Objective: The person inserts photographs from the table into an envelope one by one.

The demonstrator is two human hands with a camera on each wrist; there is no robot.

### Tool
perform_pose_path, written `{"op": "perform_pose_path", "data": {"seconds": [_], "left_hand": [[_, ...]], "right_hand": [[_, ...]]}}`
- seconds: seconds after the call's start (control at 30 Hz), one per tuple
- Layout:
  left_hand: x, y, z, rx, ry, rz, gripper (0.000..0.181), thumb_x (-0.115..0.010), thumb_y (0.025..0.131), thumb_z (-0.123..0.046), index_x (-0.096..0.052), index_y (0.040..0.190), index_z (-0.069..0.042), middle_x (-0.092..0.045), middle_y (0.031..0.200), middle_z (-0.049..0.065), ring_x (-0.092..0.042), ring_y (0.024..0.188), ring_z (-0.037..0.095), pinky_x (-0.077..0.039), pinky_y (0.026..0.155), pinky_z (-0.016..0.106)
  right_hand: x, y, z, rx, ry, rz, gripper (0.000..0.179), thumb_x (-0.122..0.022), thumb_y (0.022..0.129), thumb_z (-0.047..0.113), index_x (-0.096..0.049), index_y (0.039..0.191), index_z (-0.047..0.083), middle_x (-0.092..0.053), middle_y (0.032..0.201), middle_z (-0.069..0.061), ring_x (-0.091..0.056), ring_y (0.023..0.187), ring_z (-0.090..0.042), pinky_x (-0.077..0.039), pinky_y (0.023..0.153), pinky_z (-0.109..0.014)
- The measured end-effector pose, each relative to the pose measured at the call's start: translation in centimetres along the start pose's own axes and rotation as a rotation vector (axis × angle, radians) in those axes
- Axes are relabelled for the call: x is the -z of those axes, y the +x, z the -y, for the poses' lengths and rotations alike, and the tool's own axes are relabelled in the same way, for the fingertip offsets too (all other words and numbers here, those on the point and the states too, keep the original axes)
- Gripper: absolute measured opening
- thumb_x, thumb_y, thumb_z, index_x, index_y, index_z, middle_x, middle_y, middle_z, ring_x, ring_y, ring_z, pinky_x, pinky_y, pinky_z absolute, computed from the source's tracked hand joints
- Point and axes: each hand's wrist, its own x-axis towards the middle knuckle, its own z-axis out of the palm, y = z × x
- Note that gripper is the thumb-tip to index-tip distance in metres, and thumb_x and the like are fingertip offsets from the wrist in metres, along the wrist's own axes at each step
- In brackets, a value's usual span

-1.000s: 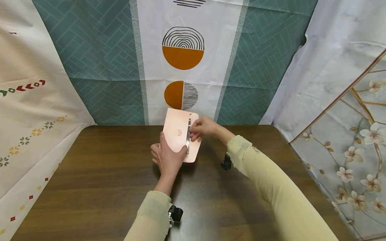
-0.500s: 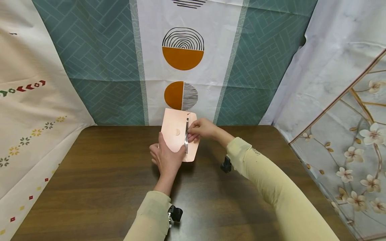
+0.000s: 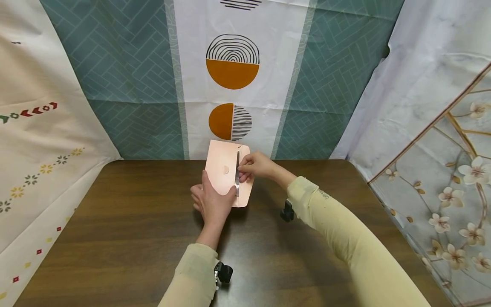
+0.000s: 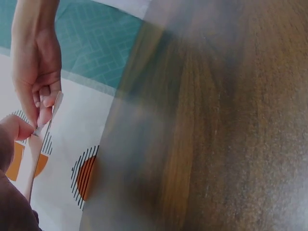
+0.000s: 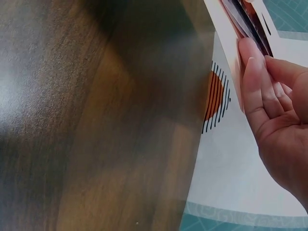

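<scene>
A pale pink envelope, its flap opened out to the right, is held up above the far side of the table. My left hand grips its lower left part, thumb across the front and fingers behind. Thin glossy sheets, dark and photo-like, show as a narrow strip in the envelope's mouth. With thumb and fingers my right hand pinches their edge there. The right wrist view shows the sheets stacked inside; most of their surface is hidden by the envelope.
Beneath both arms lies a dark brown wooden table. A patterned cloth hangs close behind its far edge, with a cream cloth on the left and a floral one on the right. Small black cameras are worn on both wrists.
The envelope and both hands have shifted slightly left. The glossy strip at the envelope's mouth shows narrower than a second ago, and my right hand stays at it.
</scene>
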Motion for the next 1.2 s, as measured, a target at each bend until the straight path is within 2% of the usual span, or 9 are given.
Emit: {"op": "perform_pose_path", "data": {"seconds": [0.17, 0.27, 0.4, 0.57, 0.7, 0.77, 0.87, 1.07, 1.2], "left_hand": [[-0.2, 0.0, 0.3, 0.000, 0.006, 0.005, 0.110, -0.089, 0.077, -0.040, -0.032, 0.167, -0.013, -0.036, 0.137, 0.029, -0.036, 0.128, 0.044, -0.030, 0.102, 0.060], [-0.4, 0.1, 0.5, -0.004, 0.008, 0.012, 0.110, -0.090, 0.077, -0.039, -0.033, 0.167, -0.013, -0.036, 0.136, 0.029, -0.036, 0.127, 0.045, -0.030, 0.102, 0.061], [-0.6, 0.2, 1.0, 0.004, 0.019, 0.018, 0.110, -0.091, 0.077, -0.036, -0.033, 0.167, -0.012, -0.035, 0.135, 0.029, -0.036, 0.127, 0.045, -0.029, 0.101, 0.060], [-0.7, 0.3, 1.5, 0.014, 0.035, 0.025, 0.110, -0.091, 0.077, -0.034, -0.033, 0.167, -0.011, -0.035, 0.134, 0.029, -0.036, 0.126, 0.045, -0.029, 0.100, 0.060], [-0.7, 0.3, 1.8, 0.022, 0.042, 0.034, 0.109, -0.090, 0.076, -0.032, -0.033, 0.166, -0.010, -0.034, 0.133, 0.030, -0.035, 0.125, 0.046, -0.029, 0.100, 0.061], [-0.6, 0.3, 1.9, 0.031, 0.052, 0.042, 0.108, -0.089, 0.076, -0.032, -0.033, 0.166, -0.010, -0.034, 0.133, 0.030, -0.035, 0.125, 0.047, -0.029, 0.100, 0.061], [-0.6, 0.4, 2.3, 0.044, 0.075, 0.061, 0.109, -0.088, 0.077, -0.033, -0.032, 0.167, -0.010, -0.033, 0.133, 0.030, -0.035, 0.125, 0.047, -0.029, 0.100, 0.060], [-0.7, 0.5, 2.9, 0.058, 0.117, 0.082, 0.109, -0.088, 0.077, -0.033, -0.032, 0.167, -0.009, -0.033, 0.134, 0.031, -0.034, 0.126, 0.048, -0.029, 0.102, 0.062], [-0.8, 0.7, 3.2, 0.063, 0.153, 0.098, 0.109, -0.088, 0.077, -0.034, -0.031, 0.166, -0.008, -0.033, 0.135, 0.032, -0.035, 0.127, 0.049, -0.029, 0.102, 0.063]], "right_hand": [[0.2, -0.2, -0.3, -0.005, -0.014, -0.015, 0.015, -0.066, 0.105, 0.004, -0.070, 0.108, -0.010, -0.078, 0.085, -0.012, -0.078, 0.071, -0.014, -0.061, 0.065, -0.027], [0.7, -0.6, -0.4, -0.024, -0.007, -0.035, 0.018, -0.066, 0.105, 0.007, -0.071, 0.111, -0.009, -0.079, 0.090, -0.014, -0.079, 0.075, -0.016, -0.062, 0.071, -0.030], [1.9, -1.4, -0.5, -0.028, -0.036, -0.071, 0.022, -0.067, 0.106, 0.011, -0.072, 0.116, -0.008, -0.080, 0.096, -0.015, -0.078, 0.080, -0.017, -0.063, 0.085, -0.044], [3.5, -2.9, -1.0, -0.027, -0.103, -0.100, 0.025, -0.068, 0.105, 0.016, -0.072, 0.117, -0.006, -0.079, 0.096, -0.016, -0.079, 0.084, -0.026, -0.058, 0.092, -0.061], [4.7, -4.4, -1.9, -0.027, -0.133, -0.104, 0.025, -0.069, 0.106, 0.018, -0.072, 0.117, -0.004, -0.079, 0.101, -0.019, -0.078, 0.095, -0.039, -0.058, 0.093, -0.060], [5.3, -5.1, -2.5, -0.030, -0.158, -0.108, 0.025, -0.069, 0.106, 0.019, -0.073, 0.117, -0.003, -0.079, 0.103, -0.020, -0.077, 0.098, -0.041, -0.058, 0.093, -0.060], [5.9, -6.1, -3.5, -0.033, -0.237, -0.123, 0.026, -0.069, 0.106, 0.021, -0.072, 0.118, -0.002, -0.079, 0.105, -0.020, -0.078, 0.097, -0.037, -0.059, 0.092, -0.059], [6.4, -7.7, -5.2, -0.013, -0.454, -0.193, 0.026, -0.070, 0.105, 0.024, -0.073, 0.119, 0.002, -0.080, 0.105, -0.014, -0.078, 0.094, -0.028, -0.062, 0.082, -0.042], [6.6, -8.5, -6.2, 0.000, -0.512, -0.244, 0.026, -0.072, 0.104, 0.025, -0.074, 0.118, 0.004, -0.080, 0.101, -0.008, -0.077, 0.091, -0.023, -0.060, 0.082, -0.041]]}}
